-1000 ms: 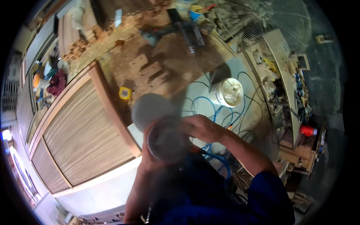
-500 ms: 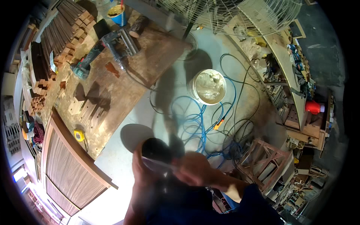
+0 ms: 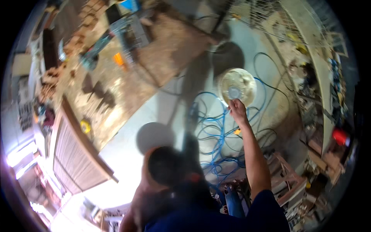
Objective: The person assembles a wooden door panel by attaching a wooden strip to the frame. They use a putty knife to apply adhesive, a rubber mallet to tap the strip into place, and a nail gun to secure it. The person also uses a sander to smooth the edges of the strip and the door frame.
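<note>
My right arm stretches forward, and my right hand [image 3: 237, 110] pinches a small, pale, see-through round-ended thing [image 3: 234, 92] over the mouth of a white bucket [image 3: 250, 101]. Whitish paste [image 3: 244, 80] lies inside the bucket. Close to my body, my left hand [image 3: 148, 185] is at a dark round thing with a brown rim [image 3: 164, 166], seemingly holding it. Blur hides most of the left fingers and the exact kind of that thing. Its round shadow falls on the pale surface just beyond.
Blue hose coils [image 3: 220, 131] lie below the bucket. At left, a nail gun [image 3: 127, 33], a cordless tool [image 3: 94, 50] and a yellow tape measure [image 3: 85, 126] rest on a brown board [image 3: 174, 42]. A curved wooden panel [image 3: 79, 149] stands nearer; a wire fan guard [image 3: 266, 19] is at far right.
My right hand has left the dark round thing and reached forward right to the bucket. My left hand stays near my body with the dark thing. The whole view has shifted.
</note>
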Available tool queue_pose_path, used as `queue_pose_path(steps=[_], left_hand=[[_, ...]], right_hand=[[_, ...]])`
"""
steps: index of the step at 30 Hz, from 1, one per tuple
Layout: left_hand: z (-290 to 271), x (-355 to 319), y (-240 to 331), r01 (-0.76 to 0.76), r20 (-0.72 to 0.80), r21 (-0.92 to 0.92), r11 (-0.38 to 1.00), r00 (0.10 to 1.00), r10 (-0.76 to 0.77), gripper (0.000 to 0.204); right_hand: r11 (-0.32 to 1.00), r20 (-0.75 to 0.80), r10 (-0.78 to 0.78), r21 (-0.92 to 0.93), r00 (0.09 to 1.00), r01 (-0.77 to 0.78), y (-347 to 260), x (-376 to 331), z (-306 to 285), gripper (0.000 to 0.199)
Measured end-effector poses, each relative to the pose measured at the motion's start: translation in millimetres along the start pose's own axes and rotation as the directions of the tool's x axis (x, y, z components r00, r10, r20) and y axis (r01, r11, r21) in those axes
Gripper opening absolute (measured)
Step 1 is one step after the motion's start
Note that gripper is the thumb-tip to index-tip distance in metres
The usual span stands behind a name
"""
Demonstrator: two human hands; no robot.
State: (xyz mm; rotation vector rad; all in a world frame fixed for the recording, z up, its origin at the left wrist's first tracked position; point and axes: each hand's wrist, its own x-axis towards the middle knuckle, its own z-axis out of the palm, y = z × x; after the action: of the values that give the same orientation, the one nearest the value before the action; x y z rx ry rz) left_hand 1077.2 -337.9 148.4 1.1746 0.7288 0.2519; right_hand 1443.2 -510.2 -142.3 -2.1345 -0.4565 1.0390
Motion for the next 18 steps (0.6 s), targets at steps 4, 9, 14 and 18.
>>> queue_pose_path(steps=[4, 9, 14, 18], left_hand=[[12.9, -14.4, 18.3, -0.118, 0.006, 0.028, 0.993, 0.993, 0.118, 0.121], [10.2, -32.8, 36.6, -0.239, -0.175, 0.08, 0.968, 0.952, 0.249, 0.11], [-11.2, -68.4, 54.9, -0.281, -0.404, -0.028, 0.959, 0.881, 0.246, 0.105], [-25.3, -95.5, 52.2, -0.311, -0.456, 0.193, 0.931, 0.811, 0.366, 0.112]], right_hand=[[0.839, 0.668, -0.208, 0.497, 0.714, -0.22, -190.8, -116.8, 63.2, 0.043], [0.854, 0.314, -0.262, 0.516, 0.913, 0.068, -293.2, -151.1, 67.2, 0.019], [0.861, 0.49, -0.269, 0.508, 0.829, -0.02, -394.1, -234.5, 15.2, 0.013], [0.979, 0.691, -0.15, 0.202, 0.707, 0.01, -397.8, -259.7, 48.0, 0.015]])
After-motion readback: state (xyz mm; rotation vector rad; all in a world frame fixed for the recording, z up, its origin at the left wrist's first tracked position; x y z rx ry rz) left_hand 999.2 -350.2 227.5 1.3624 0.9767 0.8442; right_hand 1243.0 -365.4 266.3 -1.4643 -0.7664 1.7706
